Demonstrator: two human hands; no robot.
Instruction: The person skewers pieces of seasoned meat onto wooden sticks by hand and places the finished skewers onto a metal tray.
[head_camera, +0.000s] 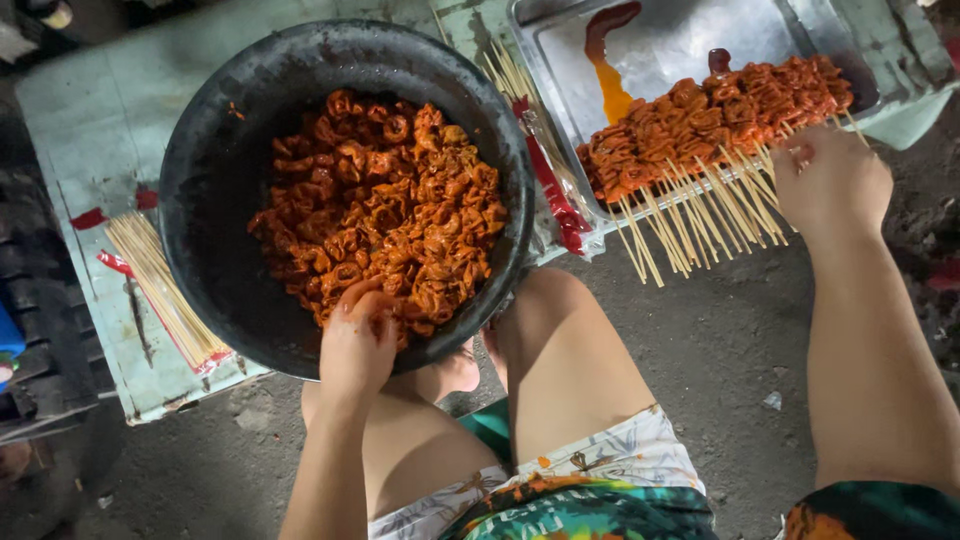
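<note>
A large black bowl (215, 170) holds a heap of orange-red marinated meat pieces (385, 205). My left hand (357, 340) reaches over the bowl's near rim, fingers closed on the meat at the heap's near edge. My right hand (830, 180) rests on the bamboo stick ends of a row of loaded skewers (715, 120), pinching one stick. The skewers lie side by side on a metal tray (660, 45) at the upper right, sticks hanging over its near edge.
A bundle of bare bamboo sticks (160, 285) in a red-edged wrapper lies on the pale low table (85, 130) left of the bowl. Another stick packet (535, 150) sits between bowl and tray. My bare knees (550, 340) are below, over grey ground.
</note>
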